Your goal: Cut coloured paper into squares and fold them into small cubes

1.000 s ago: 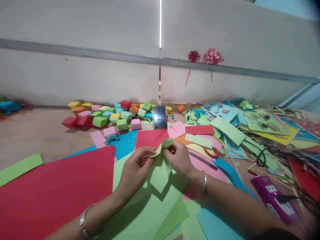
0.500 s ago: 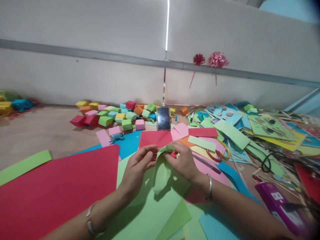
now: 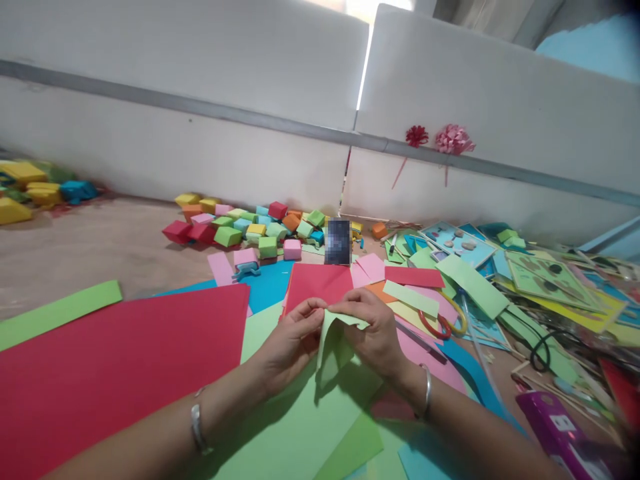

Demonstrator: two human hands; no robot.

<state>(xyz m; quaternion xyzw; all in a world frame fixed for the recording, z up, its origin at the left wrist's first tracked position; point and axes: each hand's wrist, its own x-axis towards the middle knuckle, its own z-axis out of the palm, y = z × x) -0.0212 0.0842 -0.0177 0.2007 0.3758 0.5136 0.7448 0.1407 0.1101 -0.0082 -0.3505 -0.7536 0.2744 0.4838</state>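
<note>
A folded piece of light green paper [image 3: 336,347] hangs between my two hands, over a large light green sheet [image 3: 280,420]. My left hand [image 3: 297,343] pinches its upper left edge between thumb and fingers. On the other side my right hand [image 3: 367,330] grips the top, fingers curled over it. The two sets of fingertips nearly meet at the paper's top edge. Just beyond them lies a red sheet [image 3: 317,283], and a larger red sheet [image 3: 125,373] spreads to the left.
Small coloured paper boxes [image 3: 267,247] crowd along the wall, beside a dark blurred-out rectangle [image 3: 339,241]. Scissors with red and yellow handles [image 3: 435,325] lie to the right. A purple power strip [image 3: 557,427], a black cable [image 3: 540,350] and paper scraps fill the right side.
My fingers have shifted along the paper's top edge, and both hands now pinch it closer together. The paper's top flap has turned flatter. The camera view has tilted and moved a little.
</note>
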